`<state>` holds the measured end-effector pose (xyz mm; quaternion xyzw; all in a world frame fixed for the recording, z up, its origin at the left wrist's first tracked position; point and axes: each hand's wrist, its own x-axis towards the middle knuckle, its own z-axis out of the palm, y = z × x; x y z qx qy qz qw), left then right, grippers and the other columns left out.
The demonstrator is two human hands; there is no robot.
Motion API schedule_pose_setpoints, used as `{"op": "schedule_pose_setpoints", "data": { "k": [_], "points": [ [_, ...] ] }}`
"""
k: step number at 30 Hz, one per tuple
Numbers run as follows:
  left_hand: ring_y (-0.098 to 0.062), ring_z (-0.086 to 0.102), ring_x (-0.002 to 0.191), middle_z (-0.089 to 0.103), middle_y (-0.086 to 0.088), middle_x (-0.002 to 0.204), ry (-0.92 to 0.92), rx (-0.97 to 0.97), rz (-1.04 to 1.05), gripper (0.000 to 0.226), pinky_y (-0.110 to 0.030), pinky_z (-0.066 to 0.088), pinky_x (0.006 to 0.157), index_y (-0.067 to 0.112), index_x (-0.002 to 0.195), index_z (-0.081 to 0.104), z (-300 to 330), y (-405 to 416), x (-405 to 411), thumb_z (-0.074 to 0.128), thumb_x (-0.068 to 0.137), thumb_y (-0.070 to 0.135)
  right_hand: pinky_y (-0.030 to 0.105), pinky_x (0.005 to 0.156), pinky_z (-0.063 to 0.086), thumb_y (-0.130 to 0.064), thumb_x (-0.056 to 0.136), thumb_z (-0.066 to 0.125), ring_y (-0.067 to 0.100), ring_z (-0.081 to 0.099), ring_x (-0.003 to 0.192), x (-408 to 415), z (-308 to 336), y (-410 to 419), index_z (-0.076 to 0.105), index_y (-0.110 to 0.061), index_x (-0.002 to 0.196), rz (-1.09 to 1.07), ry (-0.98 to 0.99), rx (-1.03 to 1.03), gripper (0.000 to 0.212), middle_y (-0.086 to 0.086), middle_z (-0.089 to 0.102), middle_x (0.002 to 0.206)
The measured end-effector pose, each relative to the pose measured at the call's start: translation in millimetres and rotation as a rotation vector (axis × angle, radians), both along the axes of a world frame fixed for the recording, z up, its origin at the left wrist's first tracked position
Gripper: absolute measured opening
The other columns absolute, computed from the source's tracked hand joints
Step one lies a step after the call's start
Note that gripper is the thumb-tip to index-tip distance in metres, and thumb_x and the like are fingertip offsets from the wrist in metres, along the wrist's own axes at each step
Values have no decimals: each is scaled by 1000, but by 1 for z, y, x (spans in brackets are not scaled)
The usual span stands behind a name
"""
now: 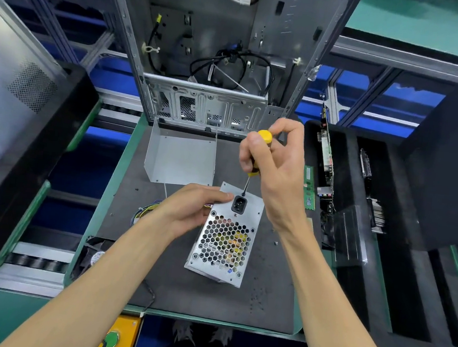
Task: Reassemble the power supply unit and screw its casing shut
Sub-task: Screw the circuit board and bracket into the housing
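The silver power supply unit [225, 239] stands on the dark mat, its honeycomb grille and black power socket [239, 204] facing up. My left hand [191, 208] grips its left side, thumb lying along the top edge near the socket. My right hand [273, 163] grips a yellow-handled screwdriver [263, 137]. The screwdriver stands nearly upright, its tip on the panel just above the socket. A bent metal casing cover [180, 158] lies on the mat behind the unit. Coloured wires [144, 210] trail out at the unit's left.
An open computer case [212, 61] stands behind the mat. Black foam trays with circuit boards [327, 159] lie at right, a green memory stick [309, 188] beside them. Loose screws [257, 297] dot the mat [173, 284] at front right. A fan [93, 255] sits front left.
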<state>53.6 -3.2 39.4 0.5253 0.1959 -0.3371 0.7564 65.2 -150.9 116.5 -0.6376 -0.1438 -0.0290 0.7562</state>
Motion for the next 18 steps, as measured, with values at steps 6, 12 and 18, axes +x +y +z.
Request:
{"op": "schedule_pose_setpoints", "data": {
  "k": [6, 12, 18],
  "points": [
    [-37, 67, 112, 73, -24, 114, 7, -1, 4, 26, -45, 54, 101, -6, 114, 72, -1, 1, -1, 68, 91, 7, 30, 70, 44, -34, 102, 44, 18, 55, 74, 0, 0, -1, 62, -20, 102, -31, 39, -3, 23, -4, 62, 83],
    [-36, 69, 106, 71, -26, 116, 2, -19, 13, 28, -44, 56, 99, -8, 115, 70, -1, 1, -1, 69, 91, 7, 24, 65, 38, -42, 102, 44, 13, 45, 65, -1, -4, -1, 58, -24, 113, -36, 29, -44, 25, -5, 51, 70],
    [-32, 70, 101, 72, -25, 115, -3, -34, 10, 24, -41, 58, 96, -5, 112, 72, -2, 1, -1, 68, 92, 7, 23, 66, 44, -32, 100, 49, 16, 59, 73, -5, -3, 4, 54, -21, 103, -40, 56, -8, 13, -3, 65, 82]
  ]
}}
